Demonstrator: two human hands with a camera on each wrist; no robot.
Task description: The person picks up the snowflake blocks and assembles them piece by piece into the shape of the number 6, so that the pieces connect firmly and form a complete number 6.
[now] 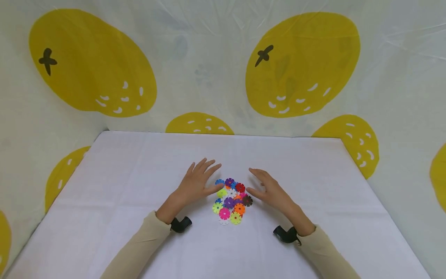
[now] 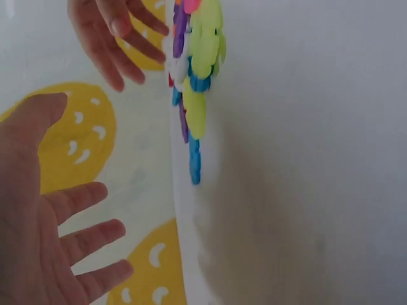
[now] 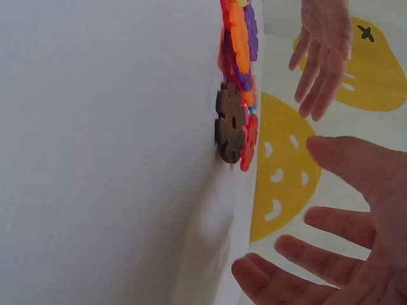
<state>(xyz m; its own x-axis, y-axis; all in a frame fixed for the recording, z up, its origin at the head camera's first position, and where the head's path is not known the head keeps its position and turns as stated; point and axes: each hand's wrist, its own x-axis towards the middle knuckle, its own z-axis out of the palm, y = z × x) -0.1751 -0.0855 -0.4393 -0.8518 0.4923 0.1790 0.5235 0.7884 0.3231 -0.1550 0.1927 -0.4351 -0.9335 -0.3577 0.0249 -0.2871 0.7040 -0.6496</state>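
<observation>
A white cloth backdrop (image 1: pixel 209 58) printed with large yellow fruit shapes (image 1: pixel 94 66) rises behind and beside the table (image 1: pixel 69 232), which is spread with smooth white cloth. Two beige fabric sleeves (image 1: pixel 139 240) reach in from the near edge, one on each arm. The bare left hand (image 1: pixel 196 185) is held above the table with its fingers spread and mostly straight; in the head view its thumb overlaps the left edge of a low, multicoloured pile of notched, flower-like plastic discs (image 1: pixel 229 202), while the left wrist view shows a gap between them. The bare right hand (image 1: pixel 273 192) hovers on the pile's other side, palm facing inward, its fingers relaxed and parted, thumb near the discs. The pile lies on the table between the hands, its pieces overlapping. Small black curved devices (image 1: pixel 180 224) sit at both wrists. Among the single pieces, a dark brown disc (image 1: pixel 249 202) lies at the right edge, just beside a red disc (image 1: pixel 240 187); a bright pink disc (image 1: pixel 224 213) and a yellow-green disc (image 1: pixel 235 217) lie toward the near end.
</observation>
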